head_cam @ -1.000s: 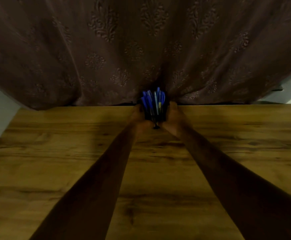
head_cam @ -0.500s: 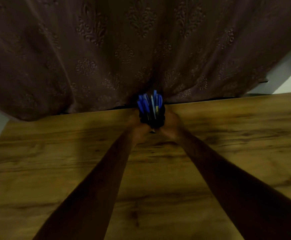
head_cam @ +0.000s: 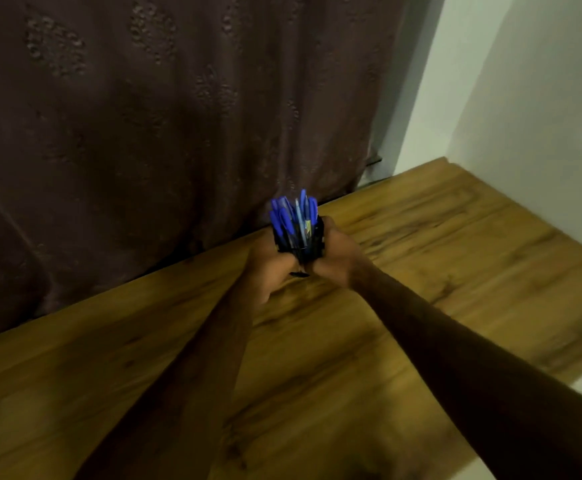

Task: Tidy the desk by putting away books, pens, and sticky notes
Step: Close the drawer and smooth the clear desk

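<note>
Here, in the head view, both bare forearms reach forward over a brown wood-grain tabletop (head_cam: 317, 358) and meet near its far edge. Between the hands is a small black pen holder (head_cam: 315, 242), upright and packed with a bundle of blue-capped ballpoint pens (head_cam: 293, 214) whose tops fan out above its rim. The left hand (head_cam: 270, 270) wraps the holder's left side with curled fingers, and the right hand (head_cam: 334, 259) wraps the right side the same way, so each grip is closed around the holder, with the two hands nearly touching in front of it. A dark bit of the holder's base shows just below the thumbs. Whether it rests on the tabletop or is held just above it cannot be told, as the picture is blurred there. The holder is close to the tabletop's back edge, just in front of a dark brown patterned curtain (head_cam: 144, 133) hanging behind it. To the right of the curtain, a pale wall (head_cam: 542, 98) runs along the tabletop's right side.
</note>
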Demonstrator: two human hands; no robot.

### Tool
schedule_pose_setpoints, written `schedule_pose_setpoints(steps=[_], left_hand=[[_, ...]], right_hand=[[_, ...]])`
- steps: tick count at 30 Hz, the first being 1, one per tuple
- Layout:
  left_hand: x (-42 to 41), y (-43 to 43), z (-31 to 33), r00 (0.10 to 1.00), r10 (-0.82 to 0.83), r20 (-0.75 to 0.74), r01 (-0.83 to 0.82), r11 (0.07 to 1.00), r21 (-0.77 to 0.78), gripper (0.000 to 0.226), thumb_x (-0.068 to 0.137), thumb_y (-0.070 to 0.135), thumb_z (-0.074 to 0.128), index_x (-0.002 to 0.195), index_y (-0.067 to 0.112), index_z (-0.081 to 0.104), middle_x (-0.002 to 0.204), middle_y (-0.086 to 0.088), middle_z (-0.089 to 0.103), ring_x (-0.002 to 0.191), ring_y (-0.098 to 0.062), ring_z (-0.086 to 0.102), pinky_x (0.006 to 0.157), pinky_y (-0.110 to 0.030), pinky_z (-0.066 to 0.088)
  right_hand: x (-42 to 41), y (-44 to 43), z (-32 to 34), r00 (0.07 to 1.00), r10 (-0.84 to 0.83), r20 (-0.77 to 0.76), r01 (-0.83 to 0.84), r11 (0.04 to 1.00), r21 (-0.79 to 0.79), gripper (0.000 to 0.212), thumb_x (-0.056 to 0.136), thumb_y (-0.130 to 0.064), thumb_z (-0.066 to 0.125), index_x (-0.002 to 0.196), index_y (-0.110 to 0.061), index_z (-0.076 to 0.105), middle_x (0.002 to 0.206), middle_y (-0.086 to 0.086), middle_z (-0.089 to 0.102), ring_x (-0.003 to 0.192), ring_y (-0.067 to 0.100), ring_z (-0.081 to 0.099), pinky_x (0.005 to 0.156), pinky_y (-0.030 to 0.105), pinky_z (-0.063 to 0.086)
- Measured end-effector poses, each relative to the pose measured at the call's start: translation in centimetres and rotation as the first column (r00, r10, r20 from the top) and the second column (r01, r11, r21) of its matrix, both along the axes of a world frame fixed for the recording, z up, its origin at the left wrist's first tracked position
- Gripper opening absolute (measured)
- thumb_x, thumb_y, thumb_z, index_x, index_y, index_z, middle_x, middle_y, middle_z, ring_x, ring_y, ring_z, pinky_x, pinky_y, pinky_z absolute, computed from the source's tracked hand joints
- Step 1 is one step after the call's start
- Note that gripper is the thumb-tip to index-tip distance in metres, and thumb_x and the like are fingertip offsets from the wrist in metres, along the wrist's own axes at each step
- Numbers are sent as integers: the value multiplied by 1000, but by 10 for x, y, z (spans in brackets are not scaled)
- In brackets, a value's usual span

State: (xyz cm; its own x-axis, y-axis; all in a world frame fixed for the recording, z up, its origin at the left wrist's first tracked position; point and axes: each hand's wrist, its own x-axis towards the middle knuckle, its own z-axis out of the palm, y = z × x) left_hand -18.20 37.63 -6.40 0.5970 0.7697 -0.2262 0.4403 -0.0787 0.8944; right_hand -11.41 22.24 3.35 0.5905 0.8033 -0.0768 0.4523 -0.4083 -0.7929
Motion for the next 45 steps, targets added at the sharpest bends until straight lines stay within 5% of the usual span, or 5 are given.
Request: schedule_pose_setpoints(steps=[6,12,18,30,45], left_hand=[[74,-56,45,992,-125,-2,124,992,-15,72,63,12,80,100,64,48,102,23,64,98,-8,68,82,-35,60],[154,-94,73,997,-75,-16,75,997,-11,71,77,-4,73,140,18,46,122,0,59,110,-19,60,83,-30,50],[223,-116,82,997,-48,-62,46,999,-29,73,78,-4,73,143,14,44,135,-10,57,122,-29,57,95,-37,50],[309,-129,72,994,-100,-49,98,994,-44,81,73,-4,79,142,16,42,133,-6,57,120,-23,58,81,-23,44],[353,-127,59,989,-118,-93,119,993,5,72,80,-6,72,143,13,42,135,-9,57,122,-25,56,86,-22,42]], right_hand=[[88,-34,-3,999,-36,12,36,999,19,93,65,-31,88,141,-15,37,124,4,64,110,22,62,91,38,54],[189,-51,-10,1000,-9,17,9,1000,16,90,70,-28,86,143,-16,36,117,0,64,104,18,62,84,35,55],[260,-64,-15,1000,6,-30,-5,1000,21,87,71,-26,87,142,-16,37,111,-7,60,102,14,60,80,27,52],[348,-70,-37,999,-22,-38,22,1000,12,82,78,-21,83,144,-13,36,120,1,63,98,10,55,66,13,42],[392,-62,-64,999,-48,-21,46,996,-70,78,81,-23,81,143,-10,36,118,5,64,97,14,60,61,13,41]])
